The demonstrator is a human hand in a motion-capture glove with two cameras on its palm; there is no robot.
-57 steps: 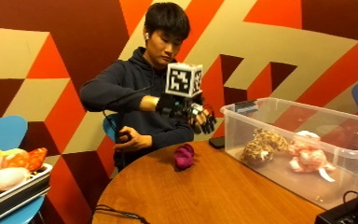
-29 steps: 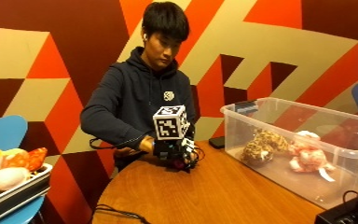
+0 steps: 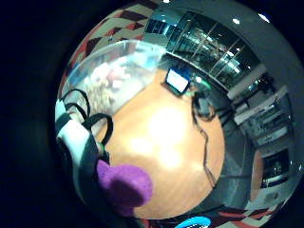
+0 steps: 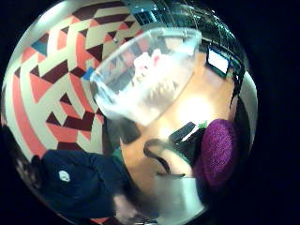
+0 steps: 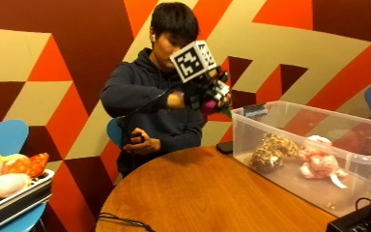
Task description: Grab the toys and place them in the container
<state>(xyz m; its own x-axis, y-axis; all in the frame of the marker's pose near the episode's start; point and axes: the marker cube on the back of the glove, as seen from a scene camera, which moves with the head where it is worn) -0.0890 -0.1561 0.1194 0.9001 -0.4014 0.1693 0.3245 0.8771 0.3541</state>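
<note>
Aloft at chest height, the gloved right hand (image 5: 206, 94) gripped a purple plush toy (image 5: 208, 106), fingers curled around it, short of the near end wall of the clear plastic container (image 5: 272, 169) that stood on the round wooden table (image 5: 192, 193). Both palm views showed the toy pressed close against the palm, with the table far beneath and the container off to one side. The person's bare hand (image 5: 140, 143) rested curled by the table's edge, well apart from the gloved one and playing no part.

Inside the container lay a spotted plush toy (image 5: 269, 152) and a pink plush toy (image 5: 317, 162), side by side near its middle. A tray (image 5: 12, 203) holding more soft toys (image 5: 8, 174) sat on a blue chair beside the table, and a dark phone (image 5: 224, 147) lay on the tabletop just outside the container's near wall.

Risks appeared modest but real. Only a little of the toy showed past the fingers in the outside view, so it could slip out if they relaxed before the hand cleared the rim. Released early, it would likely land on the table near the phone, or bounce off the wall. Carried too low, the hand could knock the rim and shift the container.
</note>
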